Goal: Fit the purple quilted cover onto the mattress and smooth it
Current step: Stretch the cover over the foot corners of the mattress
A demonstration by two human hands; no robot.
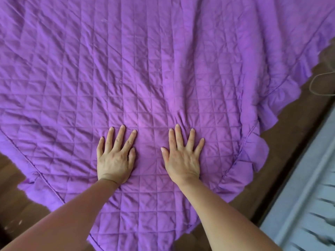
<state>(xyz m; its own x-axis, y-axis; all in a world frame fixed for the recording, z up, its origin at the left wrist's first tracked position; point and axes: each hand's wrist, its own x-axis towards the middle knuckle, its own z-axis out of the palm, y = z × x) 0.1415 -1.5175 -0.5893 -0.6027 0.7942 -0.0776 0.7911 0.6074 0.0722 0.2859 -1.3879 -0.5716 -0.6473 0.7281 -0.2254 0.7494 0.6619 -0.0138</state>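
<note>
Two hands (113, 160) (182, 161), one purple cover (163, 60)

One head-worn camera only. It looks forward and steeply down over my forearms, close above the purple quilted fabric cover (145, 69).

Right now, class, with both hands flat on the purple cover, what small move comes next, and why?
Probably slide both hands forward: left hand and right hand lie flat on the cover, and creases bunch beyond the right fingertips.

Left hand (114, 160) & right hand (182, 157) flat, fingers spread, on purple cover (145, 69).
</note>
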